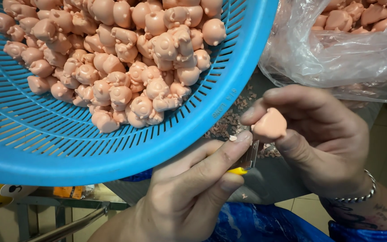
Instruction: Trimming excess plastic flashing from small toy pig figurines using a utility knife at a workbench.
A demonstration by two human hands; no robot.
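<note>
Head view: the right hand (319, 139) pinches one pink figure (270, 124) between thumb and forefinger, the other fingers curled under it. The left hand (198, 188) has its thumb and forefinger pressed together on a small blade (248, 157) with a yellow grip, and the blade edge sits just below the figure, touching or nearly touching its underside. Both hands work near the right of the scene, just beside the rim of a blue basket (229, 96).

The basket fills the left and far part of the view, tilted toward the camera, and holds a large heap of figures (126, 67), all the same soft pink, piled toward its far side. The bare slotted wall nearer the camera shows that the basket is not full. On the far right a clear bag (337, 54) holds more pink figures; whether these are trimmed or untrimmed cannot be told from here.

Between the basket rim and the hands lies a scatter of small pink shavings (227, 123) on a grey surface, so a good many pieces seem to have been trimmed already. Judging by the heap in the basket and the load in the bag, the work looks to be somewhere in the middle, with one figure under the blade now. A bracelet (363, 192) circles the right wrist.
</note>
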